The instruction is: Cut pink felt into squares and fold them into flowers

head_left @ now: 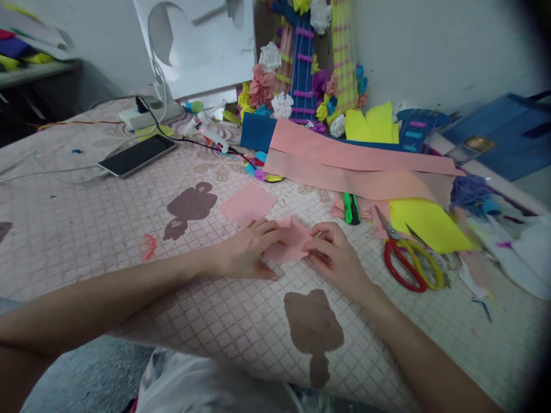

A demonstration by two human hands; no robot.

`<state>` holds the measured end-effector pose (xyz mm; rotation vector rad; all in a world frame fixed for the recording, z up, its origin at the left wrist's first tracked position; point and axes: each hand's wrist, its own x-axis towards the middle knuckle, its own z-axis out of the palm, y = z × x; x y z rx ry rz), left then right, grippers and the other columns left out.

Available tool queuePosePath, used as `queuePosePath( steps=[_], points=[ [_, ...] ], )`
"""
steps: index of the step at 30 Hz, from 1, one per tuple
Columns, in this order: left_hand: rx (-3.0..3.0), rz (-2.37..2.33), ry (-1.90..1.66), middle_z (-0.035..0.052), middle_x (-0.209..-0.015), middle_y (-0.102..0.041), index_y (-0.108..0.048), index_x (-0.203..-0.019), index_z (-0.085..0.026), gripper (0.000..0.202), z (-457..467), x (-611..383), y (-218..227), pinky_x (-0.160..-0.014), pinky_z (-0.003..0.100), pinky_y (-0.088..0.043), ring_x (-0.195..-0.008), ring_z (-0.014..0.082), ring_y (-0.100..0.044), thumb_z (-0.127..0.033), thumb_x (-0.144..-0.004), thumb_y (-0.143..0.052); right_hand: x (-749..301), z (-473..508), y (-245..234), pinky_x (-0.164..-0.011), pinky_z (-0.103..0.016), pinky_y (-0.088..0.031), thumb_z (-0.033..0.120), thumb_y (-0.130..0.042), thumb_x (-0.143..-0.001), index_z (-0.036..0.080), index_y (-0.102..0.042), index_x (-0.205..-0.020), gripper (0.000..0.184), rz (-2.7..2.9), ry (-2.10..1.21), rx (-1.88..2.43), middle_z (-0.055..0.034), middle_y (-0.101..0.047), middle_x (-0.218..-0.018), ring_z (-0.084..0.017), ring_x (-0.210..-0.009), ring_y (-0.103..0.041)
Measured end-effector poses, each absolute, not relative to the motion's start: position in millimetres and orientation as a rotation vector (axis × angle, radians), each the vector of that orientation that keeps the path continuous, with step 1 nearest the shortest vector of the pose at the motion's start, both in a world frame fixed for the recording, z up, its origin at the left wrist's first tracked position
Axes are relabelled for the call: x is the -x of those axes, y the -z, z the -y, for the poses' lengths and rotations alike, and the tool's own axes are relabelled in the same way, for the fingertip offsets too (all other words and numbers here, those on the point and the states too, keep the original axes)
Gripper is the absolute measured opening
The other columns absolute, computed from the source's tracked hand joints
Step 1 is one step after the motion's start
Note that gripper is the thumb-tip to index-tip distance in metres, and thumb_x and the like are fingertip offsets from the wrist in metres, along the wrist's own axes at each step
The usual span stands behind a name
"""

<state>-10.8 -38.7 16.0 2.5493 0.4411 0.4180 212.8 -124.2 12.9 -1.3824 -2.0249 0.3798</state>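
A small pink sheet of paper (291,245), partly folded with a raised edge, lies between my two hands on the patterned tablecloth (241,327). My left hand (247,250) holds its left side down, fingers curved over it and the thumb apart below. On the right, the thumb and fingers of my right hand (333,252) pinch the paper's edge. Just beyond my left hand a second pink paper square (248,203) lies flat. My fingers hide parts of the folded sheet.
Long pink strips (361,163) lie behind my hands. A green cutter (351,208), red-handled scissors (402,264) and yellow sheets (430,223) are on the right. On the left are a phone (138,155), glue gun (206,132) and cables. Decorated paper guitars (303,63) stand at the back.
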Motion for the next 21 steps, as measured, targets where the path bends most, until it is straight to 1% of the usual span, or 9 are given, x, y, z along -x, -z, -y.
queuePosePath(
  steps=[2, 4, 8, 11, 14, 15, 17, 21],
  points=[
    [-2.528, -0.428, -0.424, 0.0080, -0.116, -0.054, -0.052, -0.111, -0.018, 0.054, 36.2, 11.4, -17.0, -0.092, 0.037, -0.037, -0.107, 0.0246, -0.049, -0.028, -0.064, -0.078, -214.2, 123.7, -14.4, -0.062, -0.027, -0.043, 0.012, -0.052, -0.083, 0.023, -0.056, -0.085, 0.012, 1.999, -0.496, 1.374, -0.0037, -0.052, -0.097, -0.015, -0.079, -0.052],
    [-2.519, -0.402, -0.425, 0.0075, -0.112, -0.055, -0.054, -0.107, -0.017, 0.046, 33.6, 12.3, -17.5, -0.092, 0.036, -0.037, -0.106, 0.0237, -0.049, -0.023, -0.067, -0.074, -216.0, 122.3, -14.3, -0.059, -0.027, -0.041, 0.015, -0.054, -0.084, 0.023, -0.055, -0.085, 0.008, 1.929, -0.631, 1.396, -0.0023, -0.055, -0.089, -0.015, -0.075, -0.052],
    [-2.525, -0.331, -0.414, 0.0054, -0.101, -0.059, -0.058, -0.094, -0.017, 0.018, 26.2, 14.6, -16.3, -0.092, 0.035, -0.036, -0.100, 0.0201, -0.053, -0.014, -0.076, -0.061, -220.5, 119.9, -12.0, -0.059, -0.027, -0.039, 0.014, -0.055, -0.082, 0.022, -0.056, -0.083, 0.009, 1.920, -0.831, 1.408, -0.0007, -0.056, -0.084, -0.014, -0.073, -0.052],
    [-2.491, -0.296, -0.416, 0.0046, -0.092, -0.062, -0.060, -0.084, -0.016, 0.006, 19.0, 16.1, -15.1, -0.090, 0.033, -0.037, -0.092, 0.0171, -0.056, -0.014, -0.081, -0.056, -223.5, 119.3, -12.2, -0.056, -0.025, -0.037, 0.013, -0.056, -0.080, 0.022, -0.057, -0.087, 0.012, 1.909, -0.903, 1.435, 0.0006, -0.054, -0.082, -0.012, -0.066, -0.048],
    [-2.443, -0.275, -0.440, 0.0052, -0.090, -0.063, -0.063, -0.083, -0.016, 0.005, 14.3, 16.4, -14.1, -0.086, 0.031, -0.040, -0.087, 0.0158, -0.057, -0.018, -0.083, -0.058, -224.1, 118.9, -15.1, -0.058, -0.026, -0.039, 0.018, -0.056, -0.082, 0.022, -0.058, -0.089, 0.008, 1.903, -0.942, 1.413, -0.0007, -0.055, -0.084, -0.013, -0.069, -0.050],
    [-2.435, -0.277, -0.448, 0.0055, -0.090, -0.063, -0.063, -0.083, -0.016, 0.006, 13.9, 16.0, -13.9, -0.085, 0.031, -0.040, -0.086, 0.0156, -0.057, -0.019, -0.083, -0.058, -223.5, 118.8, -16.3, -0.060, -0.027, -0.040, 0.020, -0.056, -0.084, 0.022, -0.059, -0.087, 0.005, 1.920, -0.936, 1.393, -0.0016, -0.056, -0.085, -0.014, -0.072, -0.051],
    [-2.424, -0.296, -0.462, 0.0056, -0.089, -0.063, -0.064, -0.083, -0.015, 0.007, 14.8, 14.4, -13.6, -0.084, 0.030, -0.041, -0.085, 0.0152, -0.057, -0.019, -0.083, -0.058, -220.7, 118.6, -18.5, -0.063, -0.028, -0.040, 0.023, -0.054, -0.086, 0.021, -0.060, -0.083, 0.007, 1.954, -0.888, 1.376, -0.0026, -0.057, -0.085, -0.016, -0.076, -0.053],
    [-2.409, -0.409, -0.481, 0.0034, -0.081, -0.061, -0.063, -0.079, -0.015, 0.009, 20.8, 7.4, -14.0, -0.077, 0.028, -0.041, -0.077, 0.0135, -0.056, -0.018, -0.083, -0.055, -210.8, 119.2, -18.7, -0.062, -0.027, -0.038, 0.021, -0.055, -0.086, 0.021, -0.060, -0.080, 0.009, 1.972, -0.756, 1.455, -0.0010, -0.057, -0.080, -0.014, -0.071, -0.052]
  ],
)
